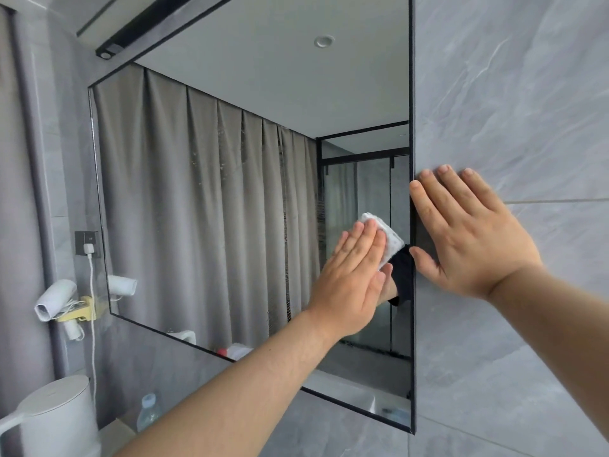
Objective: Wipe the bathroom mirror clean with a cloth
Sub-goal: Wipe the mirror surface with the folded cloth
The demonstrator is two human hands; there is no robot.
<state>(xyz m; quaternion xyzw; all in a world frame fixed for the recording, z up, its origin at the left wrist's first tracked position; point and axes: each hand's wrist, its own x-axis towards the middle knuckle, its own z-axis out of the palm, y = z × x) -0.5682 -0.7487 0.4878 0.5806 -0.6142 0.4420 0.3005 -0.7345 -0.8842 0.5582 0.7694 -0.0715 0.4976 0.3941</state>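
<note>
Kettle: a white plastic electric kettle (56, 413) stands nearest, at the lower left, with its handle cut off by the picture's edge.
Bottle: a clear plastic water bottle with a pale blue cap (149, 412) stands just right of the kettle and a little farther off.
Right hand: the right hand (468, 235) lies flat on the grey marble-veined wall tile (527, 94). Its fingers (445, 189) are straight, slightly spread and grasp nothing. The forefinger runs along the mirror's right edge.
Left hand: the left hand (349, 275) is stretched out to the glass, left of the right hand and near it. Its fingers (362, 239) are straight and held together, pressing flat on the cloth rather than curling round it.
Cloth: the small white folded cloth (392, 239) is held against the glass under the left fingertips, in the right part of the mirror, close to its right edge. Only its upper right part shows beyond the fingers.
Mirror: the large rectangular black-framed bathroom mirror (250, 103) is set beside the tile. Pale streaks and specks show on the glass around its middle and left of the cloth.
Reflections: a grey pleated curtain (171, 179), a black-framed glass shower screen (365, 179) and a round ceiling lamp (324, 41) appear in the glass.
Hair dryer: a white hair dryer (54, 298) sits in a yellow wall holder (80, 312) left of the mirror's lower corner.
Socket: a dark wall socket (86, 242) above the dryer carries a white plug, and its white cable (93, 341) hangs straight down.
</note>
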